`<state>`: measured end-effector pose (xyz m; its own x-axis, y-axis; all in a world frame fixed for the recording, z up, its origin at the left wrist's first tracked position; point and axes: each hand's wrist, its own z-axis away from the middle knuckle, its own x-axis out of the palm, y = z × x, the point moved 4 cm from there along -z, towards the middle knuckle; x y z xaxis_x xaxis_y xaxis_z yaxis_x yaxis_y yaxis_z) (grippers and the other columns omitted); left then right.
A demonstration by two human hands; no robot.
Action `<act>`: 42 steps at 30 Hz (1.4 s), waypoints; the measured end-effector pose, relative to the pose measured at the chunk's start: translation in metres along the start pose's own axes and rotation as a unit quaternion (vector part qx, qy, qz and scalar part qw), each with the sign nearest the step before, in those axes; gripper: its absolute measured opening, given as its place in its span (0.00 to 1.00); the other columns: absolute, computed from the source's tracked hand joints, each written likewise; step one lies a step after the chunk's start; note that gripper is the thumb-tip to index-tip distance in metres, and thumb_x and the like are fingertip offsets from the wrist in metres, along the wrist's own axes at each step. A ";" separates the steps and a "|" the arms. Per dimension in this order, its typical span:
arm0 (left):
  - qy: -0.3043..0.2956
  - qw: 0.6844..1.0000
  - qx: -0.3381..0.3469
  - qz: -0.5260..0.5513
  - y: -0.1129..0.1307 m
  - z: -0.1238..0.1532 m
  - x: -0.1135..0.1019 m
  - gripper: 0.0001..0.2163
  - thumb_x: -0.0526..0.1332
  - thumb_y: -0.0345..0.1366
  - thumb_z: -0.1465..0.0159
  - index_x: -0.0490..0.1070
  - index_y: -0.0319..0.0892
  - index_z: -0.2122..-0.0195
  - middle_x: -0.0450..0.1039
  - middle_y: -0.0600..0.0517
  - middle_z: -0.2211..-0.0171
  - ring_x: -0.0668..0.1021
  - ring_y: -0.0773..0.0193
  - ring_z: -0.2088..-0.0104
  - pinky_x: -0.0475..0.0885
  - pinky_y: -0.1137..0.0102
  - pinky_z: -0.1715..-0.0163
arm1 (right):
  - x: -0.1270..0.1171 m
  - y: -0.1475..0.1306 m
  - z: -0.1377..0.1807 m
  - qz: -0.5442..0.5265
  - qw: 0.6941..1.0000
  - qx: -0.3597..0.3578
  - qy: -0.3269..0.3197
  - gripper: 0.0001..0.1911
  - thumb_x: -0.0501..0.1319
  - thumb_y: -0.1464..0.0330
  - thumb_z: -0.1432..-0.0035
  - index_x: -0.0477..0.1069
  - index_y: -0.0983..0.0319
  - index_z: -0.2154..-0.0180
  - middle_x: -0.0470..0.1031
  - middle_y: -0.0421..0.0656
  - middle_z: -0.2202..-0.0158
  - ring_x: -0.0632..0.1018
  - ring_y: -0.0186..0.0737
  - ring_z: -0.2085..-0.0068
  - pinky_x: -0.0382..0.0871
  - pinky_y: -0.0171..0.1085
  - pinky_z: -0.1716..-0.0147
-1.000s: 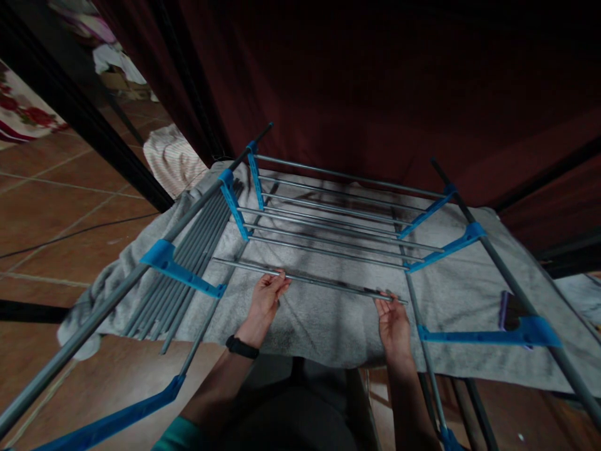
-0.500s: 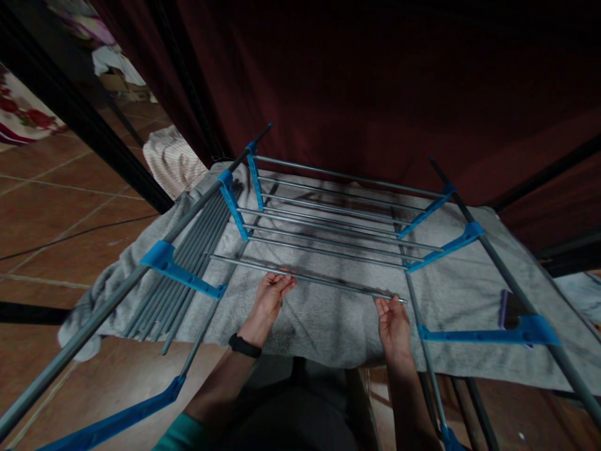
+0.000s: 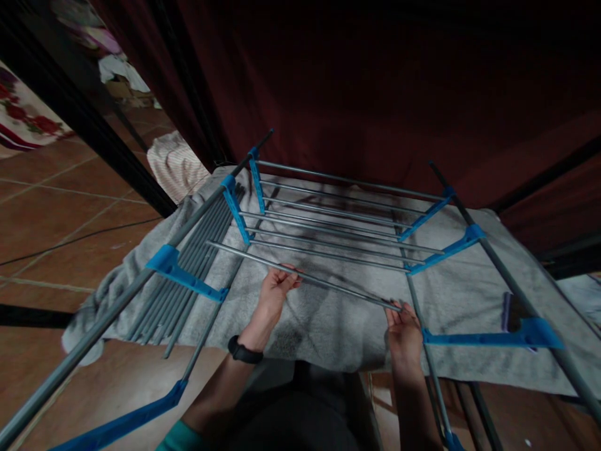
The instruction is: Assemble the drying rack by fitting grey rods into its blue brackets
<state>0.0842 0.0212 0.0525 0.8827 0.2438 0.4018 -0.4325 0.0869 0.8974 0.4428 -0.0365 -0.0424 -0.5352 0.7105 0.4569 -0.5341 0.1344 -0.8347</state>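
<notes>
The left hand (image 3: 275, 293) pinches a loose grey rod (image 3: 338, 286) near its middle, while the fingers of the right hand (image 3: 404, 329) grasp it close to its right end. The rod slants above the grey cloth (image 3: 328, 326) — left end farther away, right end nearer — on the near side of the fixed crossbars (image 3: 352, 181). Near blue brackets stand at left (image 3: 188, 279) and right (image 3: 493, 338); more rods (image 3: 159, 313) lie bundled at the left.

A dark red curtain (image 3: 357, 94) hangs dimly lit — brown tiled floor (image 3: 94, 260) at left.
</notes>
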 end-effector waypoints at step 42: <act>-0.060 0.996 0.049 -0.053 0.045 0.021 0.041 0.15 0.71 0.39 0.43 0.75 0.42 0.57 0.82 0.47 0.61 0.81 0.57 0.58 0.74 0.64 0.57 | 0.036 0.018 0.039 0.171 0.958 0.131 -0.191 0.21 0.75 0.60 0.53 0.78 0.59 0.58 0.82 0.43 0.65 0.82 0.40 0.63 0.77 0.38 0.58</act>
<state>0.1042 0.0151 0.1134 0.9409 0.1200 0.3168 -0.3203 0.0107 0.9473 0.3878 -0.0353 -0.0289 -0.8821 0.3704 0.2911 -0.4033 -0.2743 -0.8730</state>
